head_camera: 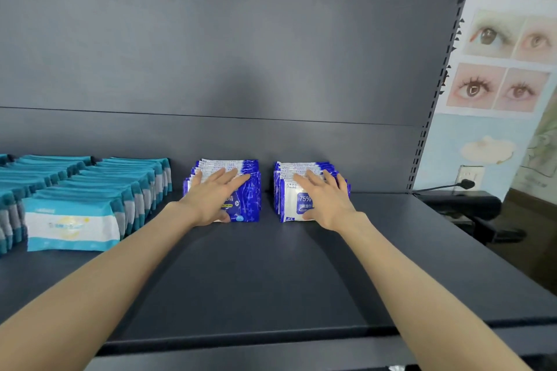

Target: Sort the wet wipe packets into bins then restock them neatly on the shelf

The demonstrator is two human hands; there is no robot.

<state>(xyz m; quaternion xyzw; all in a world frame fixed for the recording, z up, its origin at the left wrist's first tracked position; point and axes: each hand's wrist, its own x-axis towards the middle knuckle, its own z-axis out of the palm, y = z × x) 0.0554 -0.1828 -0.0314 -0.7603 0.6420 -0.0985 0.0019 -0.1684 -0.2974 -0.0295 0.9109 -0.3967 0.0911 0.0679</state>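
Dark shelf (pixel 271 265) holds two blue packet rows (pixel 250 196), left hand (pixel 211 199) and right hand (pixel 327 202) pressing them flat, grips released.

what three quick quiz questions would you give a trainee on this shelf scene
1. Fill in: the left hand rests on the dark blue stack; the front packet of the white-fronted stack under the right hand reads "__%".
2. Where do the teal packets lie from the two blue stacks? A to their left, B to their right, C on top of them.
3. True or false: the two blue stacks touch each other on the shelf.
Key: 1. 75. 2. A. 3. False, a gap of bare shelf separates them.
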